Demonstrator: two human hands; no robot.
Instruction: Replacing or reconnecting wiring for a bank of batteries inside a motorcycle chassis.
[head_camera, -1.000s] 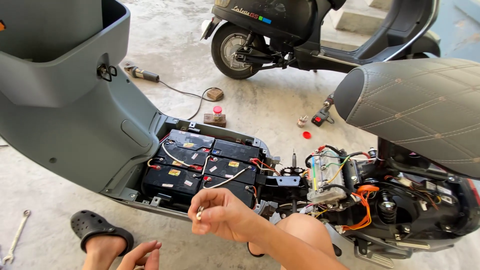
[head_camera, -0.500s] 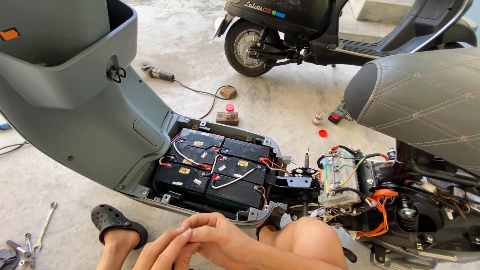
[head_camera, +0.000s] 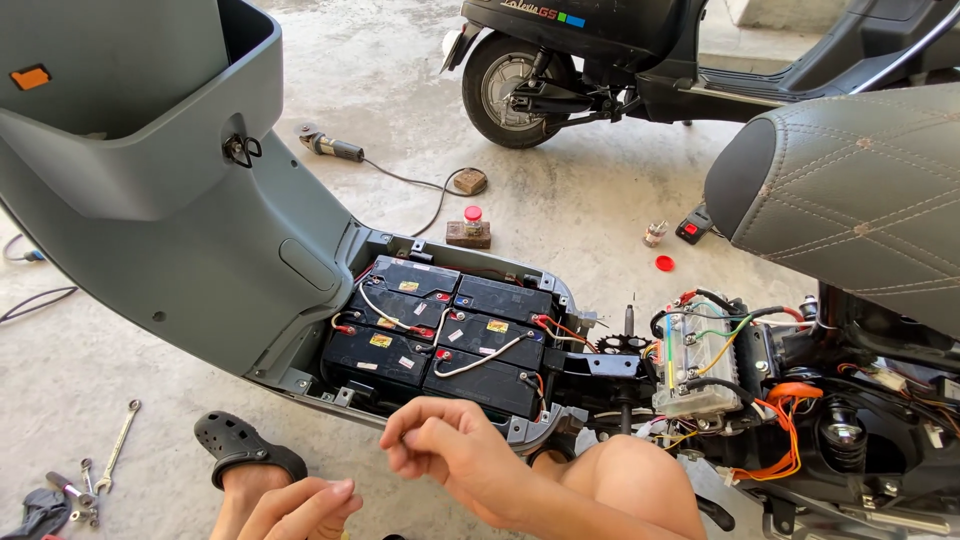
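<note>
Both hands have drawn back from the battery bay toward the knee since a second ago. Grey scooter body (head_camera: 200, 250) lies opened, its black batteries (head_camera: 440, 335) filling the floorboard well. Right hand (head_camera: 455, 450) curls loosely, perhaps pinching something small; left hand (head_camera: 300, 510) sits half-closed, apparently empty.

black scooter (head_camera: 620, 50), angle grinder (head_camera: 335, 148), spanners (head_camera: 115, 445), red cap (head_camera: 664, 263)

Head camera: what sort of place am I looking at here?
Probably a scooter repair workshop with a bare concrete floor. A grey scooter sits opened with its black batteries exposed, wrenches lie on the floor, and a second, black scooter stands behind.
</note>
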